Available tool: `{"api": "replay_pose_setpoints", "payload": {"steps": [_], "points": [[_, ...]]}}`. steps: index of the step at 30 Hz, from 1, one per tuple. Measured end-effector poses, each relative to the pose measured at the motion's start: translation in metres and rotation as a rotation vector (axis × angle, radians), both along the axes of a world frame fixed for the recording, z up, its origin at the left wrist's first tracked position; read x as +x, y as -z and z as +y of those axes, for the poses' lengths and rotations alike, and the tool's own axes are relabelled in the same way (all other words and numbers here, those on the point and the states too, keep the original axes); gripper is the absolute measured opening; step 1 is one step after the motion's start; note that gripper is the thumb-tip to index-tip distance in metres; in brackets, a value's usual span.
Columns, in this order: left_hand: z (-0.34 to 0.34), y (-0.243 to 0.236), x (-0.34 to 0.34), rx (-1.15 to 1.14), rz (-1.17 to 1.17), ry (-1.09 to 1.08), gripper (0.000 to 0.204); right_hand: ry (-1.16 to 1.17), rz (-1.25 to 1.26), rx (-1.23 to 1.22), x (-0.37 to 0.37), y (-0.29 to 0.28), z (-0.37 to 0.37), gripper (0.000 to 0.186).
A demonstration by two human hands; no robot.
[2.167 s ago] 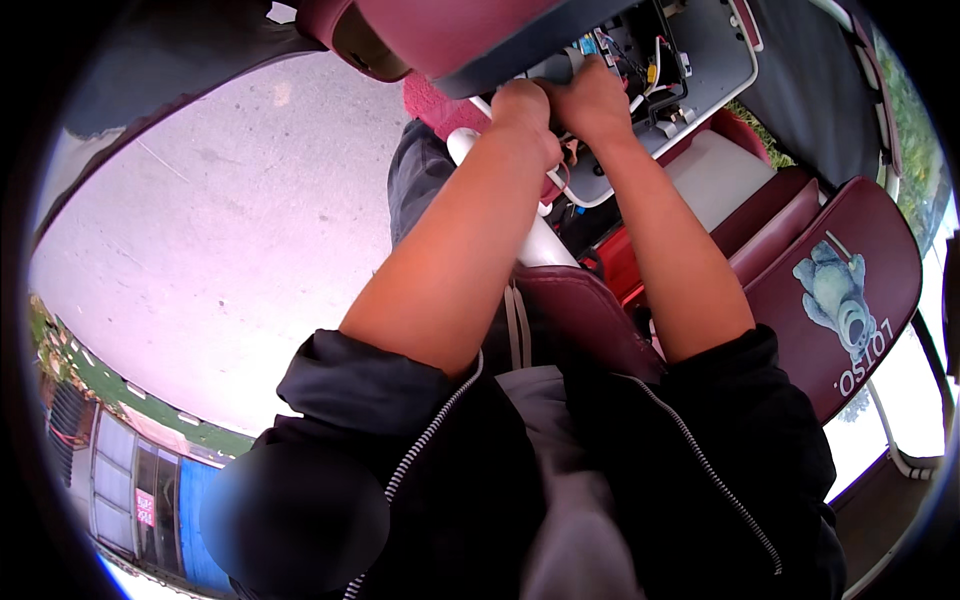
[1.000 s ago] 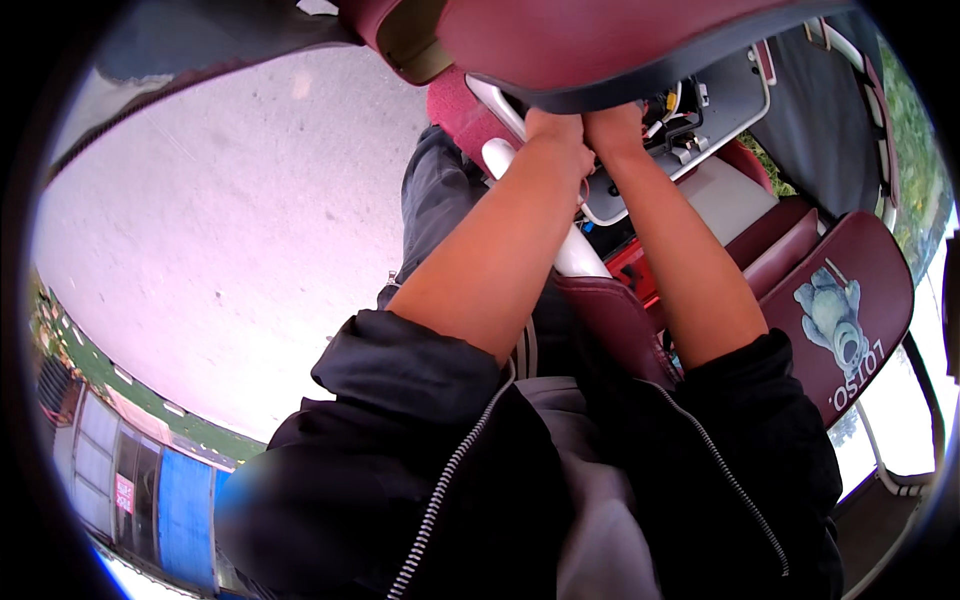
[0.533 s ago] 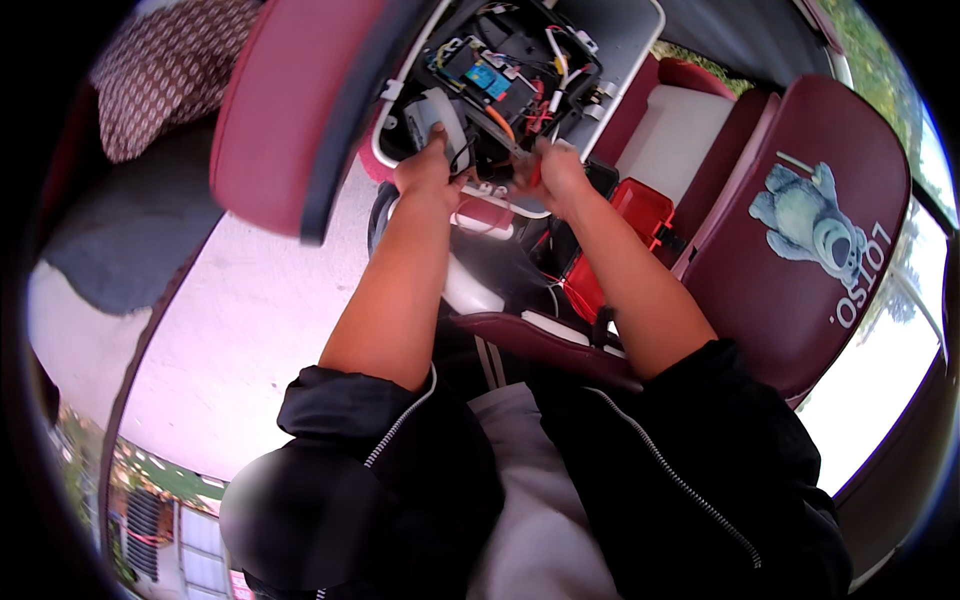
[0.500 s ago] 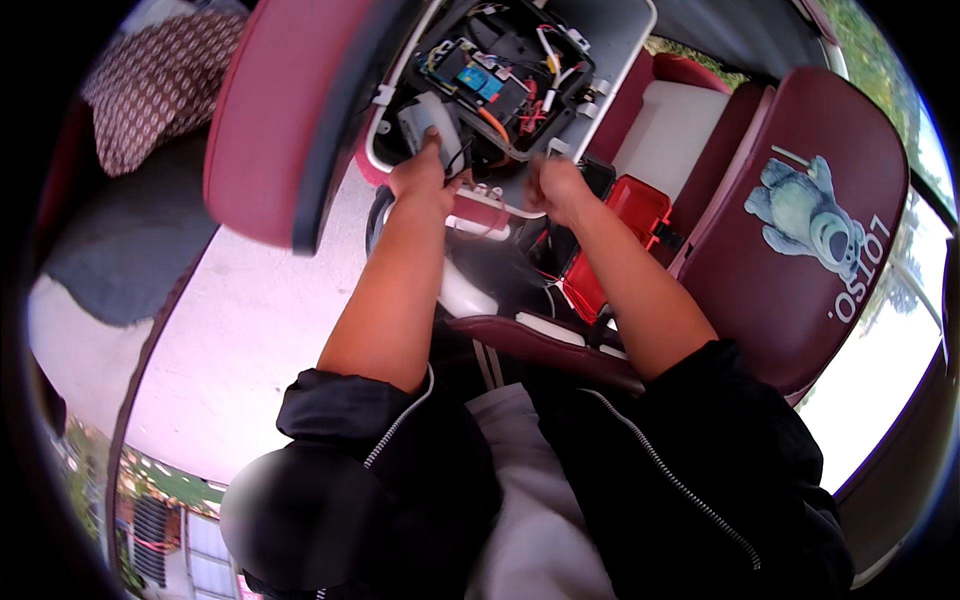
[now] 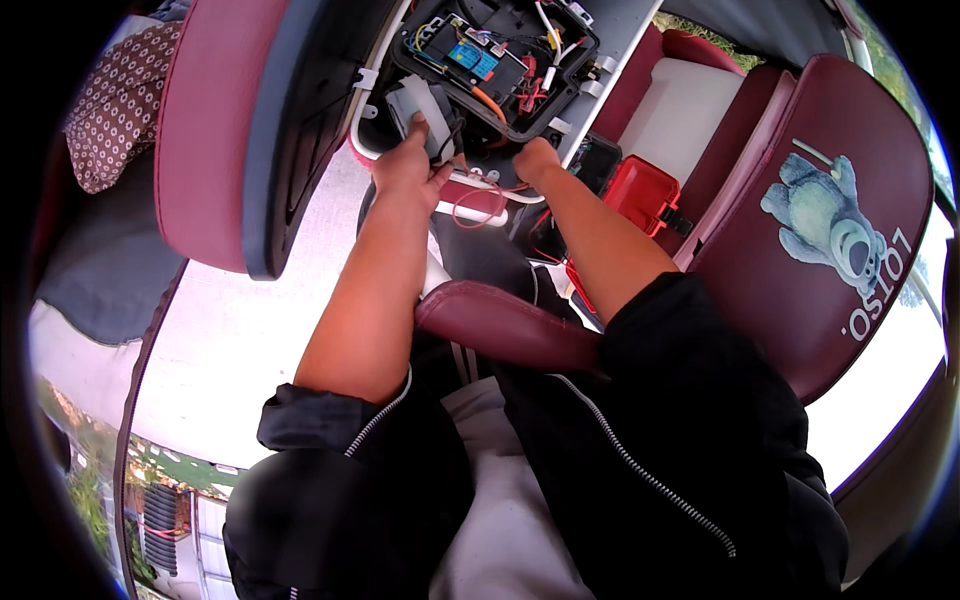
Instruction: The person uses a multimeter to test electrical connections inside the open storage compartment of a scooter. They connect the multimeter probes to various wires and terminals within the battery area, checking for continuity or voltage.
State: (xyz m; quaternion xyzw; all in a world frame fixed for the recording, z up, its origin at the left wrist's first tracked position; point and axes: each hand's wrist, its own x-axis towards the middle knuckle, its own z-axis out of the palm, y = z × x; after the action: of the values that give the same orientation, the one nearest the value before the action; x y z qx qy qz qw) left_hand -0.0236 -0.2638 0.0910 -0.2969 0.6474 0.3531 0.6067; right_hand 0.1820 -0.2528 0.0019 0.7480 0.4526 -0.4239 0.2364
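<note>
My left hand [image 5: 408, 170] is closed around a grey-and-white box-shaped part [image 5: 424, 106], thumb on top, at the near left corner of an open seat compartment [image 5: 357, 128]. Dark cables lie beside that part. My right hand [image 5: 538, 163] is closed at the compartment's near edge. A thin reddish wire [image 5: 478, 222] hangs in a loop over the rim and runs up to its fingers, which are partly hidden. Beyond both hands sits a black tray [image 5: 585, 75] of wiring, with a blue-labelled module [image 5: 473, 60], an orange cable [image 5: 487, 103] and red connectors [image 5: 530, 97].
A raised maroon-and-black seat cushion [image 5: 205, 130] stands at the left. To the right are an open red case [image 5: 640, 195] and a maroon seat back [image 5: 850, 120] with a cartoon bear. A maroon padded edge [image 5: 510, 325] lies below my forearms.
The view has shifted a little. The reddish wire loop now shows clearly between my hands. My right hand has moved slightly left; my left hand still grips the grey-and-white part.
</note>
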Motion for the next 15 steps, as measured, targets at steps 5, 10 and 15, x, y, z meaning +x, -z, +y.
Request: {"api": "replay_pose_setpoints", "payload": {"steps": [5, 10, 15], "points": [[0.004, 0.002, 0.005, 0.015, -0.003, 0.022, 0.050, -0.063, -0.027, -0.065, 0.010, 0.029, -0.012, 0.027], [0.000, 0.001, 0.002, 0.013, 0.015, 0.029, 0.051, 0.322, -0.018, -0.031, -0.002, 0.021, -0.014, 0.029], [0.000, -0.005, 0.003, 0.017, 0.021, 0.035, 0.051, 0.389, 0.022, 0.054, -0.005, 0.018, -0.019, 0.027]]}}
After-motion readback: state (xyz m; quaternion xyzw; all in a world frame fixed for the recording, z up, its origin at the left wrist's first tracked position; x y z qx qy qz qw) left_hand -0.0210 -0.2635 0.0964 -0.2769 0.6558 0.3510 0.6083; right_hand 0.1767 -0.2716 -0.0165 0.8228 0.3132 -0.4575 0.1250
